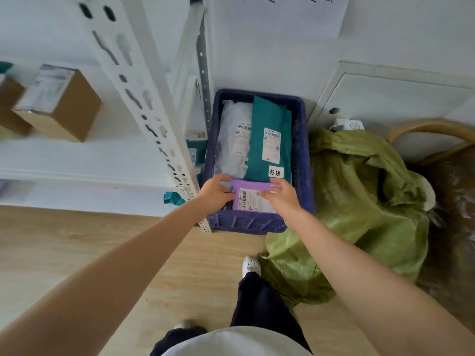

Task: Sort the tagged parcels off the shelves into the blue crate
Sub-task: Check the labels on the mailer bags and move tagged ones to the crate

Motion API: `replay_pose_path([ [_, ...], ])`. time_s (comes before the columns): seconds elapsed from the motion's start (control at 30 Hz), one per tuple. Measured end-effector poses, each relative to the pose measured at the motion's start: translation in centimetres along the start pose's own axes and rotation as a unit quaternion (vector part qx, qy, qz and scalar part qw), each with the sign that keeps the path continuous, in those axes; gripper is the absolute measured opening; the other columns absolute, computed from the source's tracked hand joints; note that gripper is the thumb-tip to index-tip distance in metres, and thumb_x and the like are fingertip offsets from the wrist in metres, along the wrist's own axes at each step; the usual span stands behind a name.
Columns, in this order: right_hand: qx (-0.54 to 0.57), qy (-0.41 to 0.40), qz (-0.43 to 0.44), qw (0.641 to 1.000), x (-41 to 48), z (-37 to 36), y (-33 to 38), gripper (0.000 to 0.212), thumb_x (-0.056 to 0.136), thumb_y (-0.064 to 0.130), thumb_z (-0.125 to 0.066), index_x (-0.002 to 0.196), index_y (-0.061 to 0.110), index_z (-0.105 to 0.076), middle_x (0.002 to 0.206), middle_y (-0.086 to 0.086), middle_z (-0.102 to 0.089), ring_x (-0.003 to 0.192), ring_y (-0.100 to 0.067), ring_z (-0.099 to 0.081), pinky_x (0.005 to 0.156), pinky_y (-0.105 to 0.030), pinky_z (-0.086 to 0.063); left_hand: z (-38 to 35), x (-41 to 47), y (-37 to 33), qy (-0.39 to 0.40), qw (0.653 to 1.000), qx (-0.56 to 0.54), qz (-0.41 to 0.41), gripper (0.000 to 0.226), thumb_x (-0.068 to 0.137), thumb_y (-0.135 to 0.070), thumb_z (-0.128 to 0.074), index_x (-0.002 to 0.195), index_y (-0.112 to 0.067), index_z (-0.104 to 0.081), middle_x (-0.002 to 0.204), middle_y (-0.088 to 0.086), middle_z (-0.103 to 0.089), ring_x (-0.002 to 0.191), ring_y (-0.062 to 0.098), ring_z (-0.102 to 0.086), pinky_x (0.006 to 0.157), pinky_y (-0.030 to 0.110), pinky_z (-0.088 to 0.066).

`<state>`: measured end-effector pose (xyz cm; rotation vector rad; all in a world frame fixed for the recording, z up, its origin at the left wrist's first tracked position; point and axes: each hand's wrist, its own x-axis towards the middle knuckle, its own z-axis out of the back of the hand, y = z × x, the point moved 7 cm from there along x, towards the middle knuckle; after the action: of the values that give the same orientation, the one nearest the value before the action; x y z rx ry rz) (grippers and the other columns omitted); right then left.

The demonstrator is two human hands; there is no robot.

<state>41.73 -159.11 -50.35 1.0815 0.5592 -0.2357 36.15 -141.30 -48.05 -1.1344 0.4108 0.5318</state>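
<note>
Purple parcel (251, 195) lies crosswise at crate (307, 150) near end, between hands: left hand (215, 193) grips its left edge, right hand (282, 196) its right

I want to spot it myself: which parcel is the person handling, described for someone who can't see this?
Find the blue crate on the floor between the white rack and the green sack. At its near end, the left hand and right hand hold a purple parcel. It is the only purple one; the teal parcel and white parcel lie farther back.
</note>
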Motion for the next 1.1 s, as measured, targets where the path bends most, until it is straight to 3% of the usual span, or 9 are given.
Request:
replay_pose_path([
  [0.13,0.000,-0.014,0.030,0.999,-3.9,-3.8,1.3,0.053,0.088,0.017,-0.068,0.136,0.013,-0.044,0.128,-0.008,-0.054,0.107,-0.017,-0.053,0.086,-0.028,-0.043,2.5,-3.8,2.4,0.026,0.999,0.002,-0.025,0.049,0.091,-0.007,-0.061,0.135,-0.014,-0.041,0.128,0.009,-0.055,0.076,0.009,-0.054,0.063,0.021,-0.046],
  [0.27,0.012,-0.029,0.034,0.999,-7.9,-7.9,1.4,0.054,0.086,0.019,-0.071,0.133,0.014,-0.047,0.129,-0.009,-0.056,0.114,-0.023,-0.055,0.099,-0.041,-0.047,5.5,-7.4,5.8,0.020,0.999,0.001,-0.035,0.049,0.091,-0.009,-0.060,0.136,-0.015,-0.043,0.127,0.011,-0.054,0.084,0.014,-0.055,0.060,0.018,-0.045],
  [0.43,0.025,-0.025,0.041,0.998,-12.8,-12.4,0.8,0.054,0.085,0.014,-0.071,0.134,0.011,-0.047,0.128,-0.012,-0.055,0.115,-0.024,-0.055,0.099,-0.043,-0.048,9.3,-11.6,10.3,0.016,0.999,0.008,-0.031,0.047,0.090,-0.009,-0.060,0.134,-0.015,-0.044,0.129,0.011,-0.054,0.102,0.019,-0.054,0.081,0.029,-0.045],
  [0.57,0.022,-0.009,0.044,0.999,-16.2,-15.3,0.3,0.057,0.085,0.012,-0.071,0.136,0.010,-0.046,0.129,-0.010,-0.054,0.116,-0.023,-0.055,0.095,-0.038,-0.049,12.2,-14.4,13.8,-0.007,1.000,0.002,-0.022,0.048,0.091,-0.010,-0.060,0.136,-0.017,-0.043,0.131,0.010,-0.052,0.094,0.018,-0.055,0.063,0.022,-0.044],
  [0.8,-0.007,0.036,0.070,0.997,-19.2,-19.4,-0.4,0.052,0.085,0.008,-0.070,0.132,0.008,-0.048,0.127,-0.014,-0.056,0.109,-0.023,-0.056,0.091,-0.037,-0.050,15.6,-18.0,18.0,-0.076,0.996,-0.036,0.002,0.048,0.091,-0.009,-0.059,0.135,-0.018,-0.044,0.128,0.009,-0.054,0.097,0.021,-0.058,0.071,0.028,-0.047],
  [0.9,-0.034,0.056,0.084,0.994,-19.5,-20.8,-0.5,0.054,0.085,0.009,-0.070,0.134,0.008,-0.046,0.131,-0.015,-0.053,0.113,-0.024,-0.055,0.090,-0.035,-0.049,16.5,-19.2,19.5,-0.106,0.994,-0.026,0.016,0.046,0.091,-0.009,-0.059,0.134,-0.018,-0.045,0.127,0.007,-0.054,0.087,0.014,-0.057,0.064,0.022,-0.045],
  [1.1,-0.100,0.109,0.109,0.983,-19.3,-24.5,-1.2,0.053,0.087,0.013,-0.067,0.135,0.011,-0.045,0.133,-0.012,-0.049,0.116,-0.024,-0.054,0.095,-0.034,-0.046,17.7,-21.7,24.8,-0.144,0.987,-0.007,0.074,0.046,0.089,-0.005,-0.061,0.132,-0.011,-0.048,0.127,0.015,-0.055,0.089,0.019,-0.052,0.051,0.013,-0.038],
])
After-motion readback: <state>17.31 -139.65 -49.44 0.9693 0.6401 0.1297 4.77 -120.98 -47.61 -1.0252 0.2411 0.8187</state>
